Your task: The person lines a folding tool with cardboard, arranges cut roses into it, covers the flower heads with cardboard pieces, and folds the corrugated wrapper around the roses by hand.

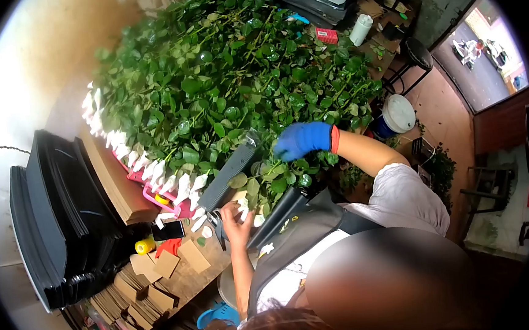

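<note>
My left hand is bare, its fingers closed around the white-covered head of a rose at the lower edge of the leaf pile. Leaves of this stem spread up and right from it. My right hand wears a blue glove with a red cuff and is curled in among the leaves; its fingertips are blurred and what they grip is hidden. A grey bar-shaped board slants between the hands. A large heap of leafy rose stems covers the table, with a row of white-covered rose heads along its left edge.
Black trays stand stacked at left. Near the table's front lie a phone, a yellow tape roll and cardboard pieces. A white bottle and red box sit at the back. A bucket and stool stand right.
</note>
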`<state>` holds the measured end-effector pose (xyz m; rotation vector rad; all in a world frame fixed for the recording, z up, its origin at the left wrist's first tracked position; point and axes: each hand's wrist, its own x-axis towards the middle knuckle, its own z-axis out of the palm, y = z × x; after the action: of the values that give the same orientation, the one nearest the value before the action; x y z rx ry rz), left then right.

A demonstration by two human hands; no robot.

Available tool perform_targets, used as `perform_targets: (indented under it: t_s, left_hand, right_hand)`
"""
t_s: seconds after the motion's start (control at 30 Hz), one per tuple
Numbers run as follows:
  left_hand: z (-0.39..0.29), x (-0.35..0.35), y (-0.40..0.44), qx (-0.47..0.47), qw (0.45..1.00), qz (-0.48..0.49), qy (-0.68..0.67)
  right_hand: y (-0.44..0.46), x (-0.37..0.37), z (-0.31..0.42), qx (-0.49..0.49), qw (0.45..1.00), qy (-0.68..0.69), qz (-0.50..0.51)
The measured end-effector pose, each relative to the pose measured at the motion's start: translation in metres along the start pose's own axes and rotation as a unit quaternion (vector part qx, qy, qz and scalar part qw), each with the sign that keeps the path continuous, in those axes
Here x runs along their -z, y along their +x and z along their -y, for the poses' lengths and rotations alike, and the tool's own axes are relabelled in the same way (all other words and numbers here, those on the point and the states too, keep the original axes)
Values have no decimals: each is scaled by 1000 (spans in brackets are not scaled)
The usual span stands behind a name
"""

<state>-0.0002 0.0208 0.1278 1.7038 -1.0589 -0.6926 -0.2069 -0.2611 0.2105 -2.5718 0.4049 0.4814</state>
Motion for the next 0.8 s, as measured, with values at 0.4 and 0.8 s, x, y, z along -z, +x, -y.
perform_targets:
  t_s: [0.4, 0.8]
  left_hand:
    - [11, 3, 0, -45, 997, 29, 61]
    - [20, 2, 2, -59, 991, 4, 120]
  right_hand:
    - [82, 62, -50, -53, 893, -180, -409]
    - [-40, 58, 4, 74, 918, -174, -349]
